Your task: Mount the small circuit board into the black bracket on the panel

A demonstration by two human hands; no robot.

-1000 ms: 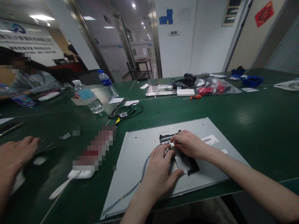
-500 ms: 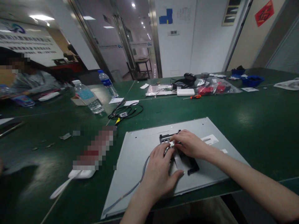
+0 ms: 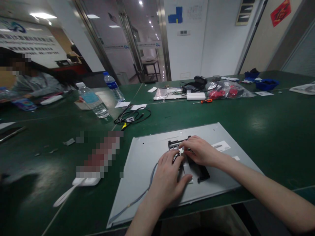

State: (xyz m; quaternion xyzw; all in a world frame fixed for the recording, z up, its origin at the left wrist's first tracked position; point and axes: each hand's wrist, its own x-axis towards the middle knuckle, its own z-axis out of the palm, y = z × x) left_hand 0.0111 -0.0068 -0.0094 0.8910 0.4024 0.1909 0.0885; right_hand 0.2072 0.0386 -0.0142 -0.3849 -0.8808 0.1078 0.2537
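A flat grey display panel lies on the table, its back plate facing up. At its middle sits a black bracket frame, partly covered by my hands. My left hand rests over the bracket's left side, fingers bent down and together, thumb spread apart. A grey cable runs from under that hand to the panel's near left corner. Beside it, my right hand has its fingers curled closed at a small part near the bracket's centre. That part is too hidden to name. A white label lies beyond my right wrist.
To the left are a black cable, a white strapped object with a blurred-out top, and two water bottles. Farther back lie an orange screwdriver, a white box and a plastic bag. A person sits at left.
My left thumb has shifted slightly inward and up. Both hands otherwise stay at the same place on the bracket, and the panel has not moved.
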